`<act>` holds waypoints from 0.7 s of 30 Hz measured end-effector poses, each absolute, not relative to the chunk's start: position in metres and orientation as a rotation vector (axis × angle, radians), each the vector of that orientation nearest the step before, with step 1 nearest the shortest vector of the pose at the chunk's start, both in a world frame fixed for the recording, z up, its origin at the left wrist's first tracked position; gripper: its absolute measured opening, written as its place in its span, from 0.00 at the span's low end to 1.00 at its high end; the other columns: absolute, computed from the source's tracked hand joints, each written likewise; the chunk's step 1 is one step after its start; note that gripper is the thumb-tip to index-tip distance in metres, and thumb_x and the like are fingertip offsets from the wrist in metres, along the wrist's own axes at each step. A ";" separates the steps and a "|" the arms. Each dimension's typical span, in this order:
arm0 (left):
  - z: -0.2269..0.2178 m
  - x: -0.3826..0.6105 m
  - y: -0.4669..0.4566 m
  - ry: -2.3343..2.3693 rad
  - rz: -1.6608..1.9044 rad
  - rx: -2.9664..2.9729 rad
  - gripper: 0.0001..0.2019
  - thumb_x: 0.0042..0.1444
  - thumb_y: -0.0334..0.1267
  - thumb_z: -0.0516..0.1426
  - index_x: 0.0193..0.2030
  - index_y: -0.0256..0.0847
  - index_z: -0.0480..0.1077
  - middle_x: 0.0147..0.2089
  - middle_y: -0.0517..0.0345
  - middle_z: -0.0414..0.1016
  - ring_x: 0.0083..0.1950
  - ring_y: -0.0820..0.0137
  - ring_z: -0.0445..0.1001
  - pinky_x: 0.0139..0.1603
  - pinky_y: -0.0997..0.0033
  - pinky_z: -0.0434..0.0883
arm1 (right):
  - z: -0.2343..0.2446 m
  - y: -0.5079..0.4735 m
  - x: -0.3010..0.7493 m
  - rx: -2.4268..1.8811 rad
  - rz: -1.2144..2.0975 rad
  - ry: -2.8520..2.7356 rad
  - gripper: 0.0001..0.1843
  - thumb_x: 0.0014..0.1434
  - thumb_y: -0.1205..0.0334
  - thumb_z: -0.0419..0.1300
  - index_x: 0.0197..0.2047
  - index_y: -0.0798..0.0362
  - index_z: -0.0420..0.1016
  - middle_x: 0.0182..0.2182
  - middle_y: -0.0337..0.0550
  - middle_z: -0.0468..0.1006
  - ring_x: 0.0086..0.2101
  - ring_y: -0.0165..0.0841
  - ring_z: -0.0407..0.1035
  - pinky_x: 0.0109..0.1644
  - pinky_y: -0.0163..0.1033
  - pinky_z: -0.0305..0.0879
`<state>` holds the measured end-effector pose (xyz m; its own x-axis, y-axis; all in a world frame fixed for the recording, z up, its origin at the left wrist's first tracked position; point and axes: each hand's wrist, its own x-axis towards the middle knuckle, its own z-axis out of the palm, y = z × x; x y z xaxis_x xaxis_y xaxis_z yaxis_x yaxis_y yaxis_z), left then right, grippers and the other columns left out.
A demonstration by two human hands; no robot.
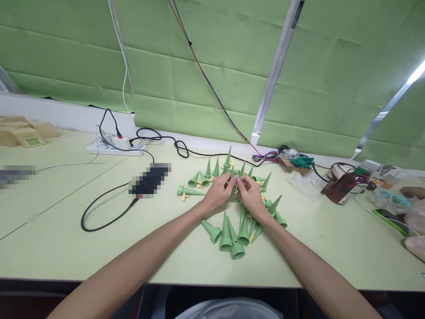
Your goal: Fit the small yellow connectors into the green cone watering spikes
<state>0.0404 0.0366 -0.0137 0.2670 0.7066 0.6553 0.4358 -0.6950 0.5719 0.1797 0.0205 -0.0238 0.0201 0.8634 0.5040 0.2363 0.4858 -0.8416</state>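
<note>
My left hand [219, 190] and my right hand [248, 190] meet over a cluster of green plastic cones. These look like plant watering spikes. The fingers of my left hand are closed around what appears to be one green watering spike [234, 195], mostly hidden by the fingers. Thumb and fingertips of my right hand pinch at the same spot; what they grip is too small to make out. Nearer to me lie several more spikes [226, 237], some with their hollow ends facing me. Small yellow valves [183, 197] are attached to or beside some spikes.
A dark pixelated device [151, 179] with a looping black cable lies to the left. Behind it sits a white power strip [116, 148]. On the right are a brown bottle [345, 186], a plastic bag [303, 184], green gloves [303, 161] and a green-edged phone [391, 220].
</note>
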 end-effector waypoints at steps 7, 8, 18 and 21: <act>-0.015 0.033 0.039 0.876 1.233 2.672 0.11 0.67 0.39 0.46 0.46 0.40 0.68 0.46 0.50 0.70 0.40 0.68 0.71 0.40 0.68 0.70 | -0.023 0.022 0.178 -0.933 0.989 -1.254 0.15 0.55 0.52 0.60 0.25 0.50 0.62 0.12 0.27 0.57 0.12 0.24 0.50 0.15 0.31 0.45; -0.015 0.032 0.040 0.877 1.204 2.712 0.12 0.67 0.39 0.46 0.48 0.40 0.68 0.49 0.48 0.69 0.41 0.68 0.72 0.40 0.67 0.71 | -0.022 0.023 0.178 -0.938 1.008 -1.226 0.14 0.54 0.52 0.60 0.25 0.50 0.63 0.12 0.27 0.58 0.12 0.23 0.50 0.14 0.31 0.45; -0.015 0.034 0.041 0.857 1.224 2.625 0.13 0.68 0.39 0.45 0.54 0.41 0.65 0.54 0.47 0.66 0.46 0.66 0.72 0.46 0.65 0.71 | -0.015 0.021 0.177 -0.966 1.035 -1.096 0.08 0.51 0.61 0.58 0.23 0.51 0.63 0.11 0.28 0.59 0.11 0.23 0.51 0.13 0.29 0.44; -0.017 0.034 0.042 0.839 1.227 2.566 0.12 0.68 0.38 0.46 0.52 0.41 0.67 0.52 0.49 0.68 0.46 0.67 0.71 0.46 0.66 0.70 | -0.014 0.020 0.178 -0.985 1.020 -1.101 0.11 0.52 0.61 0.59 0.22 0.51 0.61 0.11 0.28 0.58 0.12 0.23 0.50 0.13 0.30 0.44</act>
<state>0.0343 0.0418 -0.0167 0.5016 0.5584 0.6607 0.4133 -0.8257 0.3840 0.1778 0.0200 -0.0135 0.1453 0.9654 0.2166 -0.1423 0.2371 -0.9610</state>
